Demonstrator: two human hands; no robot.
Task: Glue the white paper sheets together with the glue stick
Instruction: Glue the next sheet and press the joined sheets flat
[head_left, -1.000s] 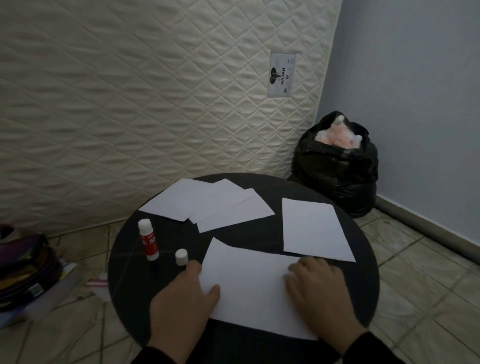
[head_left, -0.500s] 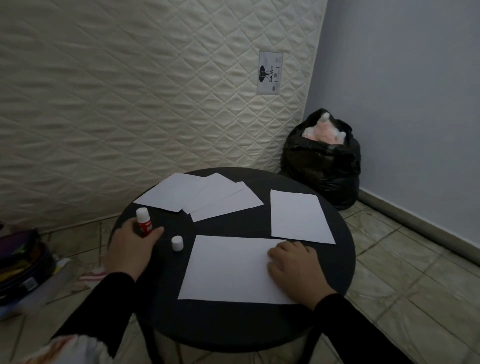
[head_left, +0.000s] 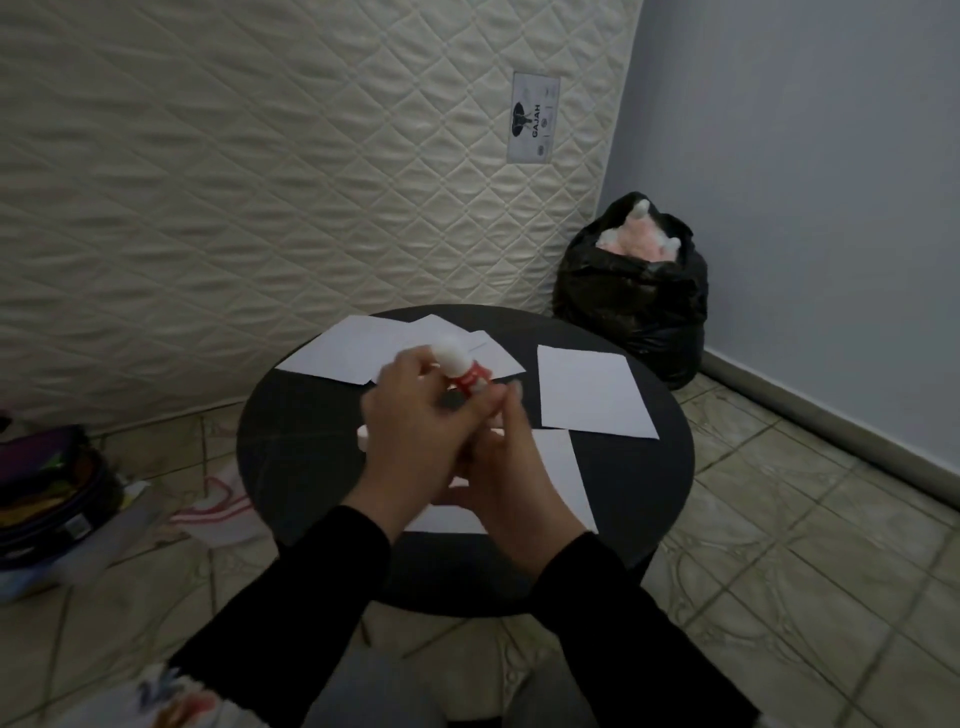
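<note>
Holding the red-and-white plastic glue stick (head_left: 462, 371) up in the left hand (head_left: 415, 431) with the right hand (head_left: 511, 467) pressed close, ready to twist and rub on the big white paper sheet (head_left: 563, 470).

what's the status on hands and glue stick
Left hand shut on glue stick, lifted above table. Right hand at its base, grip unclear. Paper sheets unobstructed.

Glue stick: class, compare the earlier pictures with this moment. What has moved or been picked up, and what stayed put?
The left hand took the glue stick off the table and raised it; the right hand left the near sheet to join it. The cap and other sheets stayed.
</note>
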